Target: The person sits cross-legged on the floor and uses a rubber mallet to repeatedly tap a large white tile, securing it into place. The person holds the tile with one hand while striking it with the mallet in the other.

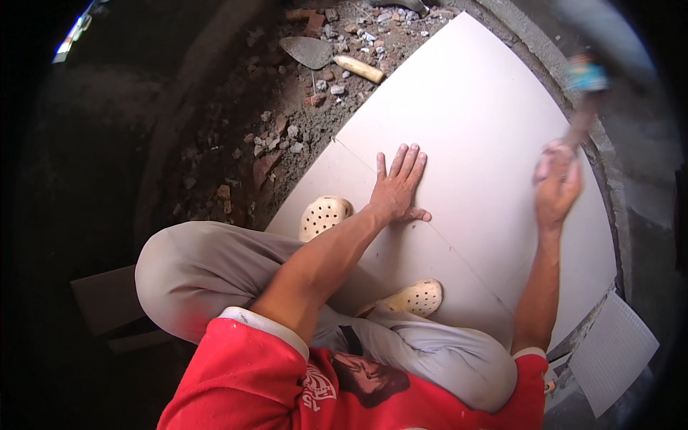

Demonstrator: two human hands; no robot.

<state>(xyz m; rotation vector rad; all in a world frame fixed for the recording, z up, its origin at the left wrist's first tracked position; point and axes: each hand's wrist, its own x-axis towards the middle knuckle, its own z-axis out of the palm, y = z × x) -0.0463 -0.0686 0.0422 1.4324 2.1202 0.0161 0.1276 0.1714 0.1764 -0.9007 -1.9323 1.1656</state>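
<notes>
My left hand [398, 188] lies flat on a large white floor tile [473, 93], fingers spread, close to the thin seam between it and the nearer white tile [473, 301]. Raised over the right side of the tiles, my right hand [557, 188] is wrapped round the handle of a hammer [589, 107]. Motion blurs the hammer; a teal band shows near its top, and its dark head is too smeared to make out. My feet, in cream clogs with holes, rest on the nearer tile.
Loose rubble and soil [287, 136] border the tiles on the left. A pointing trowel [307, 51] with a wooden handle [358, 69] lies there. Along the right runs a rough concrete edge [609, 165]. A loose grey-white tile piece [616, 351] sits at the lower right.
</notes>
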